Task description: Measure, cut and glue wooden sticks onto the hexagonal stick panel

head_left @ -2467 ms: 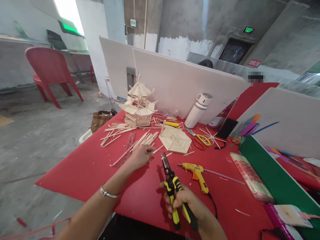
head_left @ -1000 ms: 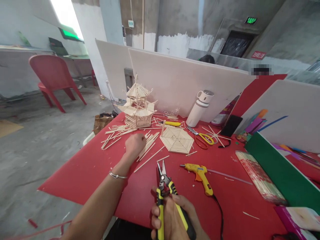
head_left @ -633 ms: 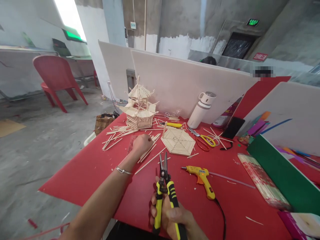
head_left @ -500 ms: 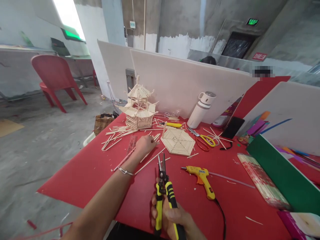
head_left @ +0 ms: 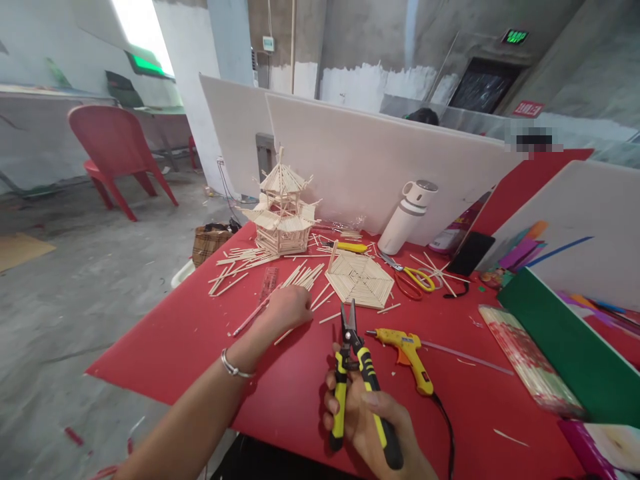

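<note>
My right hand is closed round the yellow and black handles of a pair of snips, whose blades point away from me and stand slightly apart. My left hand rests knuckles up on the red table, fingers curled over a thin wooden stick lying among a loose pile of sticks. A flat hexagon of glued sticks lies just beyond the snips. A stick-built pagoda model stands at the far left of the table.
A yellow glue gun lies right of the snips, its cord trailing toward me. Yellow-handled scissors, a white flask, a phone and a skewer pack sit further right. White partitions back the table. A red chair stands on the floor.
My left hand has drawn back a little from the stick pile toward me and curled over one stick. My right hand has carried the snips slightly to the right.
</note>
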